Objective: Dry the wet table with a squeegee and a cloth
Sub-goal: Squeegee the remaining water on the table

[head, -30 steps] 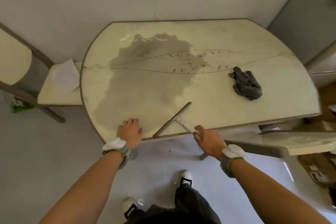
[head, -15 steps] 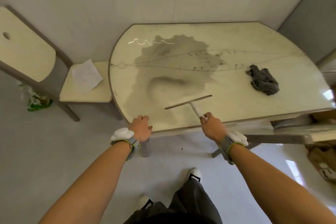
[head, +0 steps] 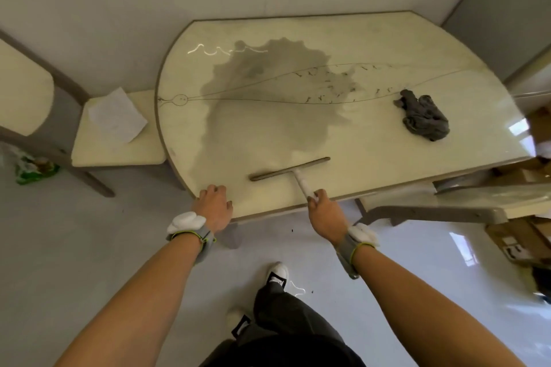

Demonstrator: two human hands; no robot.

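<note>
Two hands at near table [head: 372, 164] edge. Right hand [head: 325, 214] grips squeegee [head: 290, 170] handle; blade on tabletop at puddle's [head: 268, 110] near rim. Left hand [head: 214, 208] rests on edge, fingers relaxed. Grey cloth [head: 425, 118] crumpled right of puddle. Paper sheet [head: 116, 116] on chair seat [head: 119, 155].

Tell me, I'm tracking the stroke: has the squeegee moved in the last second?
Yes. The squeegee has swung off the near edge of the table, now lying nearly parallel to it, farther in toward the puddle.
</note>
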